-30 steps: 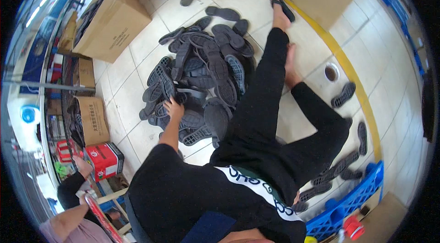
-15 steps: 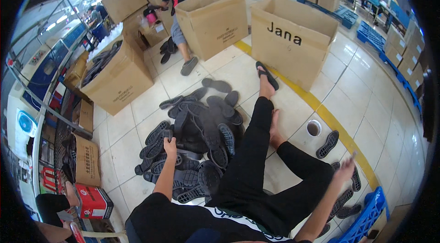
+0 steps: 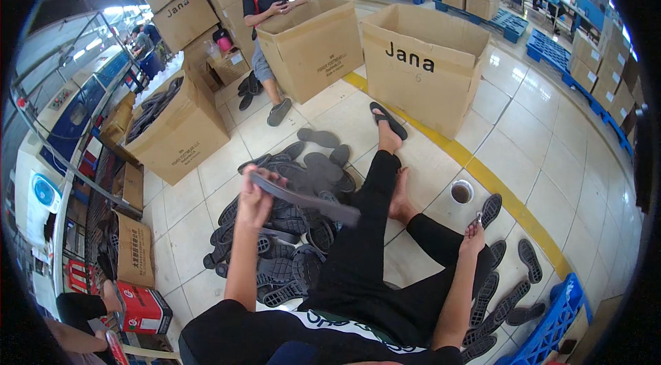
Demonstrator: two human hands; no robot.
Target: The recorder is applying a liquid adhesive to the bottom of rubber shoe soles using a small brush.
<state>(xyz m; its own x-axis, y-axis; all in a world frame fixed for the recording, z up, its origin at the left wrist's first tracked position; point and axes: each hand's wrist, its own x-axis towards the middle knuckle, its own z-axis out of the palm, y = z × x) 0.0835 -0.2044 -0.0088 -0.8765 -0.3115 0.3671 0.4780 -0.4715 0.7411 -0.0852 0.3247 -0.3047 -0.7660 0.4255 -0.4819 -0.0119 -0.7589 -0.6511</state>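
A dark grey shoe sole [image 3: 310, 201] is held up by one end in my left hand [image 3: 256, 203], its edge and smooth side showing. Below it spreads a pile of black and grey soles [image 3: 281, 267] on the tiled floor, left of my legs. My right hand [image 3: 472, 240] is closed above my bent right knee. A small, thin, silvery thing [image 3: 479, 216] sticks up out of its fingers; its kind is too small to tell. Several single soles [image 3: 529, 262] lie tread up on the floor, right of that knee.
A white cup [image 3: 462, 191] of brownish liquid stands beyond my right knee. Large cardboard boxes [image 3: 420, 76] stand ahead; another box [image 3: 180, 145] at the left holds soles. A person [image 3: 273, 7] sits behind a box. A blue plastic pallet [image 3: 561, 324] is at lower right.
My left hand has lifted a sole from the pile and turned it lengthwise toward my legs. My right hand has moved left, closer to my knee. The seated person's hands have come together.
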